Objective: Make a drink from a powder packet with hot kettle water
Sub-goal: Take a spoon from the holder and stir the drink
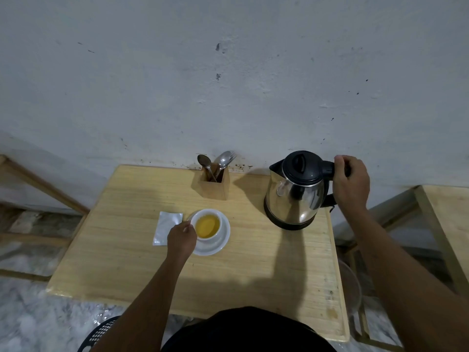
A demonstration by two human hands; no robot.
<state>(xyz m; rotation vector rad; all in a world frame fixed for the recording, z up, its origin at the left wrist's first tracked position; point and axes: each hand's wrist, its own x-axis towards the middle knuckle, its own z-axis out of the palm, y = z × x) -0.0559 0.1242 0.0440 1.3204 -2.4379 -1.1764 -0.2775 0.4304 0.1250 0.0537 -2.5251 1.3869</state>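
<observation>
Surface (pixel 253 262) of pale wood seen from above, with dark clothing at the near edge. Reaching in from the near left, left hand (pixel 181 237) pinching the left side of a white cup (pixel 220 219). Cup upright on a white saucer (pixel 223 240), near the middle of the surface, filled with yellow drink (pixel 206 226). Just left of the saucer, silver packet (pixel 165 227) lying flat, its near right corner hidden by the hand. Farther right, steel kettle (pixel 294 196) with black lid, upright, spout pointing left. Right hand (pixel 351 182) curled tightly round the top of its black handle. At the far edge, between cup and kettle, square wooden holder (pixel 215 186) with spoons (pixel 204 161) and a fork, against a grey-white wall (pixel 228 72).
</observation>
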